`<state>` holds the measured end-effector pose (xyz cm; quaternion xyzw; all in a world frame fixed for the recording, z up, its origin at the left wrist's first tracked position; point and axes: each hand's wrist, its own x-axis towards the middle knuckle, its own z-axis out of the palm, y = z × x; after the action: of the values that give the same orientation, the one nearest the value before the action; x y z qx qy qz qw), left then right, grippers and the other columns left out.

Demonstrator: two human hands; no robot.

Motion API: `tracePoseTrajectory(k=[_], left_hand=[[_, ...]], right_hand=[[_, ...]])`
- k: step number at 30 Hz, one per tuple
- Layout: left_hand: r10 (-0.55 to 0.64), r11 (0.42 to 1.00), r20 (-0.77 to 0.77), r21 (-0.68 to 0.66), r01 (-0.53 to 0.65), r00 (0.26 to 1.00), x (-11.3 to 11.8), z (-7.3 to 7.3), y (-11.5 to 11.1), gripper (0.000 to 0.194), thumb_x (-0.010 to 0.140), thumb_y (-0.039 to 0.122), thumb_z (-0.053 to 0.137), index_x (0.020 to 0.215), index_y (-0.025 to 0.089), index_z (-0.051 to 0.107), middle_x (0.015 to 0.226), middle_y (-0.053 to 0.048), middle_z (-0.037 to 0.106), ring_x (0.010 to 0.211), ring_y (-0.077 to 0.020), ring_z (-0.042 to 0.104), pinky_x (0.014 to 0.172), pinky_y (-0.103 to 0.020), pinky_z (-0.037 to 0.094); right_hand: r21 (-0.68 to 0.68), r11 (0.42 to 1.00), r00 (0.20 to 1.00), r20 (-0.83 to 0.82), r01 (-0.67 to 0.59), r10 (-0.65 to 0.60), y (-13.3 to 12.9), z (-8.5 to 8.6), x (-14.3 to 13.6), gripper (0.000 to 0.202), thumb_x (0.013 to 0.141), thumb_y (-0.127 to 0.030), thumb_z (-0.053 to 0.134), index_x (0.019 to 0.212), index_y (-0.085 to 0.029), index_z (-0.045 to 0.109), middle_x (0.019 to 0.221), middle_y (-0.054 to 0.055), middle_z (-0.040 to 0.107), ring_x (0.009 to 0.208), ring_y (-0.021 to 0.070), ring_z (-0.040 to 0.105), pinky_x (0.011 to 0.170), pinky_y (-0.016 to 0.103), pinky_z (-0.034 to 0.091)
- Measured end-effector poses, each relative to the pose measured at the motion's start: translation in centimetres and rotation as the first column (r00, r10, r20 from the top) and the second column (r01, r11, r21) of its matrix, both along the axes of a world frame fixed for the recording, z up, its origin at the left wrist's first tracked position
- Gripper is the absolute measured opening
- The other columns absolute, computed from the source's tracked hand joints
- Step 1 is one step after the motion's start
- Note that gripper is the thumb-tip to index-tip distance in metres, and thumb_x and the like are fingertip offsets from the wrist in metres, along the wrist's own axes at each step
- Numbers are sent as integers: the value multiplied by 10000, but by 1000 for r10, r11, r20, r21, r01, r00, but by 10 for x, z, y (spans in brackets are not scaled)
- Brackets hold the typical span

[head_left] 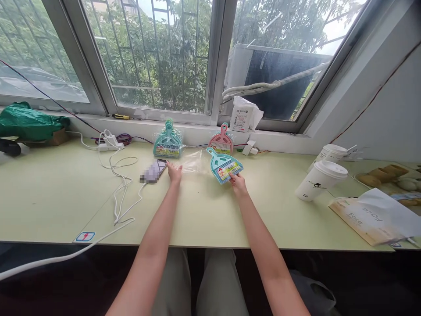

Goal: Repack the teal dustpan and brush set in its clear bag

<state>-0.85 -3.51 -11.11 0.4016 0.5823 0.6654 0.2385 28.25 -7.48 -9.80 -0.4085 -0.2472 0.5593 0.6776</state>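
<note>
1. L hand (pixel 174 171) is stretched fwd at approx 11 o'clock from the person, fingers laid on the near-left edge of a clear plastic bag (pixel 192 163) flat on the desk (pixel 49 197). Can't tell if the fingers pinch the bag or just rest on it.
2. R hand (pixel 238 182) reaches to approx 1 o'clock, fingertips closed on the lower edge of a teal mini dustpan (pixel 224 165) w/ a colourful label; its handle points toward 11 o'clock.
3. The dustpan lies at the bag's right end, touching or overlapping it; can't tell which.
4. Just left of L hand, at its 9 o'clock: a phone (pixel 154 170), partly blurred, w/ a white cable (pixel 121 193) trailing toward the desk's near edge.
5. At 12 o'clock from L hand, near the sill: a stack of teal dustpans (pixel 168 142) in wrap. At 12 o'clock from the held dustpan: a pink dustpan (pixel 221 141) leaning upright.
6. Power strip (pixel 110 144) at 10 o'clock, well apart from hands.
7. At 3 o'clock from R hand: two lidded paper cups (pixel 320 180), one behind the other; beyond them a paper bag (pixel 371 217) lying flat.
8. Green plastic bag (pixel 28 120) at far 9 o'clock by the window (pixel 151 57).
</note>
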Motion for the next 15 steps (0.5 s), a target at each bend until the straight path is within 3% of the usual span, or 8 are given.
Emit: tracePoseTrajectory(k=[4, 7, 9, 11, 13, 15], left_hand=[[98, 985, -354, 168, -39, 930, 16, 5, -13, 506, 856, 115, 516, 1349, 196, 433, 1537, -148, 232, 1434, -261, 189, 1134, -447, 236], [48, 968, -435, 243, 65, 899, 33, 14, -22, 373, 917, 274, 459, 1274, 188, 525, 1506, -126, 303, 1422, -264, 209, 1140, -442, 222], [-176, 955, -323, 173, 241, 930, 49, 17, -24, 427, 940, 412, 391, 1257, 173, 547, 1363, -142, 485, 1312, -264, 404, 1069, -424, 346], [-418, 904, -89, 64, 424, 904, 66, 16, -23, 523, 935, 498, 349, 1309, 170, 512, 1211, -138, 594, 1133, -246, 560, 927, -382, 469], [-500, 863, 111, -22, 505, 859, 79, 12, -22, 579, 893, 498, 460, 1382, 189, 437, 1164, -126, 617, 993, -218, 618, 806, -336, 512], [-496, 851, 216, -73, 521, 841, 84, 6, -20, 642, 830, 424, 591, 1402, 195, 413, 1150, -117, 621, 904, -191, 629, 747, -311, 517]], right_hand=[[35, 998, 999, 12, -47, 46, -5, -3, -14, 263, 655, -51, 719, 867, -174, 622, 895, 20, 722, 851, 161, 698, 761, 242, 600], [79, 993, 996, 30, -90, 88, -9, -3, -25, 278, 670, -80, 724, 909, -177, 621, 946, 29, 716, 883, 166, 695, 787, 253, 596], [99, 989, 993, 38, -111, 108, -10, -2, -30, 299, 680, -92, 726, 944, -181, 616, 965, 31, 712, 902, 166, 692, 801, 256, 592], [111, 983, 988, 68, -144, 137, -10, -1, -32, 295, 697, -99, 720, 961, -177, 613, 970, 36, 711, 899, 165, 693, 801, 261, 592], [88, 978, 973, 150, -190, 175, -8, 0, -30, 245, 726, -111, 703, 949, -160, 616, 940, 48, 717, 838, 165, 703, 759, 267, 601], [4, 971, 937, 260, -240, 231, -5, 2, -23, 152, 768, -144, 677, 910, -129, 624, 846, 70, 725, 720, 168, 708, 672, 269, 605]])
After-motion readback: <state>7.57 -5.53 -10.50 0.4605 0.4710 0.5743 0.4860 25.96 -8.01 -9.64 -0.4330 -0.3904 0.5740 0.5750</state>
